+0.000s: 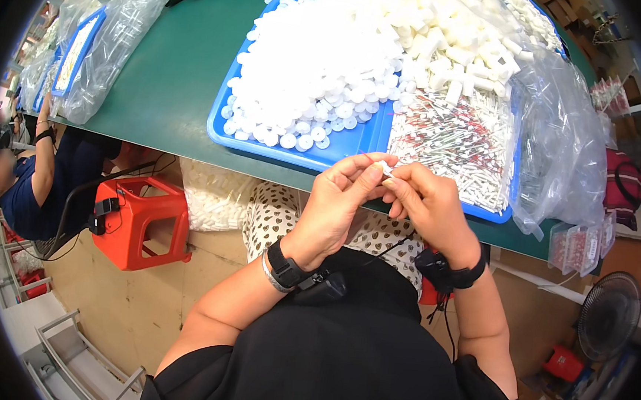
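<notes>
Just off the table's front edge, my two hands meet over a small white plastic part (384,168). My left hand (340,201) pinches it between thumb and fingers, and a thin red bit of wire shows by that hand's fingertips. From the other side my right hand (429,204) grips the same part, its thumb and forefinger closed on it. Directly beyond is a blue tray (331,156) with a heap of white translucent discs (306,80). Beside them are small white pieces with red and dark wires (455,139), and cream-white plastic blocks (457,50) are piled behind.
The green table (155,69) stretches left, with a clear plastic bag (127,45) on it. Another plastic bag (559,135) hangs over the edge at right. A red stool (144,225) and a seated co-worker (31,187) are at left; a black fan (610,313) stands right.
</notes>
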`<state>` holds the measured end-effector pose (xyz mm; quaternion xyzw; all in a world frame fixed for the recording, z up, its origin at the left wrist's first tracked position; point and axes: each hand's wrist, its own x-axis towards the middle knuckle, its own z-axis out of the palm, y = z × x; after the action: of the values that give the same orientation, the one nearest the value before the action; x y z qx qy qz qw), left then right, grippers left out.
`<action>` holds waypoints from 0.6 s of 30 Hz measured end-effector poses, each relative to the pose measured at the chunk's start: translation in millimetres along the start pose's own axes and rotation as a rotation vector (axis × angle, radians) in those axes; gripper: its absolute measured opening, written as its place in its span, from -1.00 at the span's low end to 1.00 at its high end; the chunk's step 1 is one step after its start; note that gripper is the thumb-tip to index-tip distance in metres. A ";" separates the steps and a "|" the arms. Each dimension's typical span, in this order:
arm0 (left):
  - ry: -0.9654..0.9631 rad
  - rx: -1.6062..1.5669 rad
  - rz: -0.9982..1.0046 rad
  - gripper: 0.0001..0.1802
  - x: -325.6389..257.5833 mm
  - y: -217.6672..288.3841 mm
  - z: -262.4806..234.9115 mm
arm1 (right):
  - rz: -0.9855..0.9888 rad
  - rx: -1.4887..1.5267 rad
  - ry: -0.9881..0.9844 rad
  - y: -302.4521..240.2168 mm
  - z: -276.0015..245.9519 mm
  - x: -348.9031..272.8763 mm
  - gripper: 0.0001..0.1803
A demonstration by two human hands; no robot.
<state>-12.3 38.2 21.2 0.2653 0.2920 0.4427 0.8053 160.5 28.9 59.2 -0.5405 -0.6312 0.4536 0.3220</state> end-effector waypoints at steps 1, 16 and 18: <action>0.008 0.007 0.009 -0.63 0.2 -0.3 -1.8 | 0.042 0.033 -0.048 -6.7 -5.5 5.6 -0.86; 0.013 -0.059 -0.028 -0.65 -3.0 11.1 -4.1 | -0.016 -0.479 0.460 20.5 -83.6 74.5 -0.70; 0.006 -0.043 0.002 -0.66 -3.9 15.6 -0.6 | -0.011 -0.333 0.343 6.2 -71.3 53.0 -0.76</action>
<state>-23.1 42.2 32.4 0.2469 0.2845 0.4505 0.8094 215.8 96.5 76.2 -0.6519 -0.6362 0.2431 0.3335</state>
